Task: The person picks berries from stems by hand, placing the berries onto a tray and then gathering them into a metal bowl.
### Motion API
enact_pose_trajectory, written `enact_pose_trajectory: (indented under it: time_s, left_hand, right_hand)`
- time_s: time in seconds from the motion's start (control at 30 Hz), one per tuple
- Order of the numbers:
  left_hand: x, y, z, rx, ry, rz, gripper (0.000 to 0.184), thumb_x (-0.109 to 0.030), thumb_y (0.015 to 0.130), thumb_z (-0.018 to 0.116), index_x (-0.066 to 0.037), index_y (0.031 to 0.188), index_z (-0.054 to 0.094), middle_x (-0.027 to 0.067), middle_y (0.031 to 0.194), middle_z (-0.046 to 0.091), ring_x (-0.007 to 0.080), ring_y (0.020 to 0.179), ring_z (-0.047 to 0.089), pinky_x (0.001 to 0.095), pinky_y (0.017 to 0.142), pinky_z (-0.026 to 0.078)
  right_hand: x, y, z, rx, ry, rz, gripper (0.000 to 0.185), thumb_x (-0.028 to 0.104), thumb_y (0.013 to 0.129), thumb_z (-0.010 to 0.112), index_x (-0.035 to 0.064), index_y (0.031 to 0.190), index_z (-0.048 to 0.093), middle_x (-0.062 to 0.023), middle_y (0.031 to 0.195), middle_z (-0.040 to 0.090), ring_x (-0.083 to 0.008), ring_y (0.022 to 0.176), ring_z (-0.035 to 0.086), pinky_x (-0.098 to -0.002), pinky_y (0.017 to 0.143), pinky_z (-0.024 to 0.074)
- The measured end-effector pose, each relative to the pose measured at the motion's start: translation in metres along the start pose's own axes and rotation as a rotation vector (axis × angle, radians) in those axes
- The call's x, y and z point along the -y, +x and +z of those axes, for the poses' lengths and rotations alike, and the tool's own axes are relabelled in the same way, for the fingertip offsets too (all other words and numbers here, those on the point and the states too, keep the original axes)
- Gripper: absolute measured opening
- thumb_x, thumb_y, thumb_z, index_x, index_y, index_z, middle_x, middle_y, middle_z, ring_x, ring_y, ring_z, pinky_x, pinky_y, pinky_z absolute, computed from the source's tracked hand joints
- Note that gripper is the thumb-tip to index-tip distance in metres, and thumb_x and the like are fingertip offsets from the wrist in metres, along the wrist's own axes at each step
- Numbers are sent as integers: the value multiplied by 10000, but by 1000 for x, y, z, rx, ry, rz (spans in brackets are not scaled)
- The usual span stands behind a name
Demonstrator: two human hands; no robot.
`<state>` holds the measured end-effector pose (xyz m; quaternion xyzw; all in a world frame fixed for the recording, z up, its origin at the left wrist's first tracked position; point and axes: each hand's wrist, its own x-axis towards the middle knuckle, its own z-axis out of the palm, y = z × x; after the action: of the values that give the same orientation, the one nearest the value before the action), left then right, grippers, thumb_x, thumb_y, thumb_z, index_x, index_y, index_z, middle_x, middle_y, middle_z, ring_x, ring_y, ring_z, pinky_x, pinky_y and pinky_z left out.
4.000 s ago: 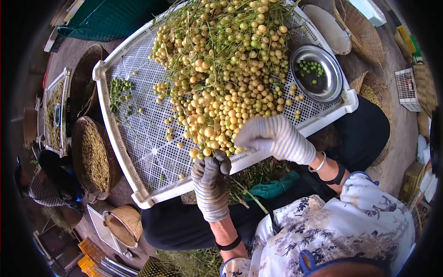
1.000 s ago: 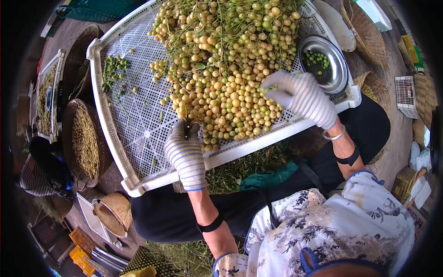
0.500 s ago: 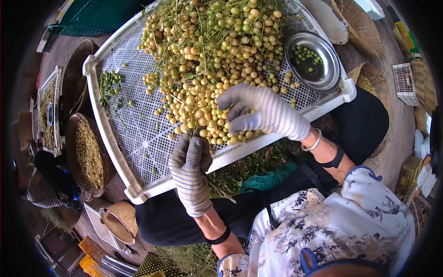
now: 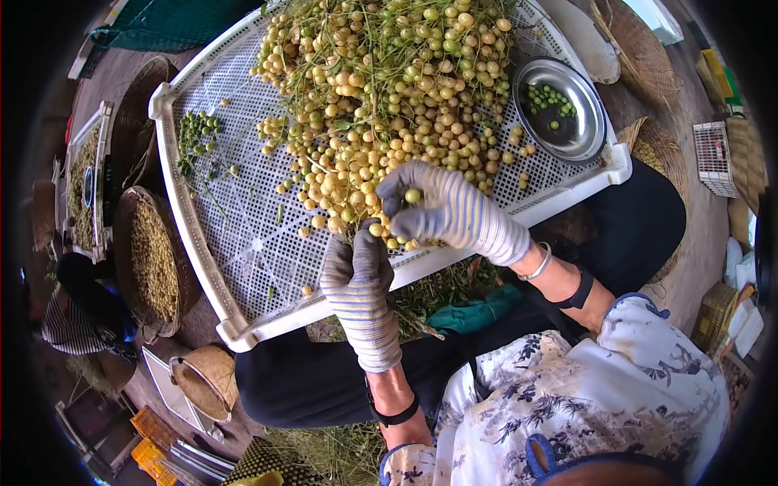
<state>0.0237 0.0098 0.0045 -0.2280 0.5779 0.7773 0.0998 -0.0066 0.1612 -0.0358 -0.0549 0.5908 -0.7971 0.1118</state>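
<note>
My left hand (image 4: 361,300), in a striped glove with grey fingertips, is closed round a fruit twig (image 4: 427,328) at the tray's near edge; the twig's cut end sticks out below the palm. My right hand (image 4: 462,209), gloved alike, curls its thumb and fingers round a small round yellow-green fruit (image 4: 412,196), just above the pile. The heap of yellow and green fruit (image 4: 446,113), with stems still on, covers the middle of a white perforated tray (image 4: 191,223). Small green fruit (image 4: 198,136) lie in a bunch at the tray's left.
A steel bowl (image 4: 596,130) with green fruit sits at the tray's right corner. Left on the floor stand a basket of yellow fruit (image 4: 154,255) and a woven basket (image 4: 204,385). Another person (image 4: 77,312) is at far left. Cut greenery lies below the tray.
My left hand has moved right and slightly up with the twig, nearer my right hand. My right hand has shifted slightly left and down, and a fruit now shows between its fingers.
</note>
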Motion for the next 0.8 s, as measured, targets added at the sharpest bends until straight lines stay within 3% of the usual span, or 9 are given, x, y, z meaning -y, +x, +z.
enact_pose_trajectory:
  time_s: [0.03, 0.13, 0.33, 0.4, 0.5, 0.53, 0.63, 0.73, 0.8]
  left_hand:
    - [3, 0, 8, -71, 66, 10, 270, -178, 929, 619, 2, 1130, 626, -37, 766, 591, -3, 529, 399, 158, 462, 282]
    - [11, 0, 15, -146, 46, 46, 267, -179, 925, 626, 6, 1118, 629, -36, 750, 582, 6, 519, 394, 165, 460, 284]
    - [5, 0, 3, 12, 2, -17, 190, -232, 906, 634, -59, 834, 599, -49, 644, 485, 8, 471, 341, 175, 432, 213]
    - [12, 2, -1, 16, 320, 126, 181, -126, 923, 612, 17, 1033, 611, 24, 799, 626, 60, 654, 535, 209, 597, 434]
    - [27, -1, -1, 17, 702, 350, 233, -77, 956, 555, 23, 1165, 577, 64, 1022, 641, 98, 919, 566, 237, 821, 464]
    - [30, -1, 2, 16, 654, 399, 206, -81, 952, 554, 39, 1117, 573, 80, 928, 630, 115, 824, 554, 258, 748, 464]
    - [25, -1, 8, 7, 504, 371, 221, -93, 936, 565, 57, 1097, 576, 61, 743, 603, 105, 626, 521, 265, 576, 446]
    - [15, -2, 8, -92, 80, 65, 263, -91, 929, 577, 30, 1162, 586, -5, 756, 586, 46, 617, 480, 205, 553, 403]
    - [16, 0, 5, -75, 97, 40, 331, -173, 907, 620, -42, 1209, 588, -73, 615, 490, 0, 452, 368, 165, 399, 256]
  right_hand:
    - [-4, 0, 9, -35, -278, -170, 429, 298, 794, 777, 10, 1044, 582, -49, 827, 615, -131, 737, 602, -288, 673, 518]
    - [-6, -3, 17, -46, -126, 161, 409, 267, 829, 746, 27, 1106, 566, -5, 848, 600, -79, 800, 568, -216, 689, 485]
    - [0, -3, 0, 22, 195, 276, 401, 389, 947, 577, 5, 1057, 606, 26, 723, 559, -42, 648, 512, -204, 605, 461]
    - [3, 2, -6, 29, -1, 250, 560, 505, 911, 581, -13, 1122, 568, -1, 799, 569, -58, 709, 516, -217, 636, 460]
    - [-19, 10, -3, -29, -281, -31, 599, 504, 859, 653, -32, 1109, 553, -51, 797, 606, -145, 710, 549, -296, 652, 485]
    - [-35, 14, 0, -98, -346, -200, 593, 484, 836, 689, -42, 1078, 561, -78, 746, 635, -210, 656, 571, -353, 623, 503]
    - [-21, 16, 0, -15, -466, -55, 494, 383, 863, 686, -38, 1095, 573, -65, 762, 646, -198, 681, 605, -317, 625, 516]
    - [-5, 4, -5, 40, 317, 388, 397, 309, 890, 665, -15, 1107, 592, -18, 805, 640, -118, 692, 604, -250, 617, 514]
    - [-5, 0, -3, -12, 475, 347, 374, 312, 894, 664, 7, 1103, 607, 10, 873, 625, -57, 732, 589, -205, 627, 503]
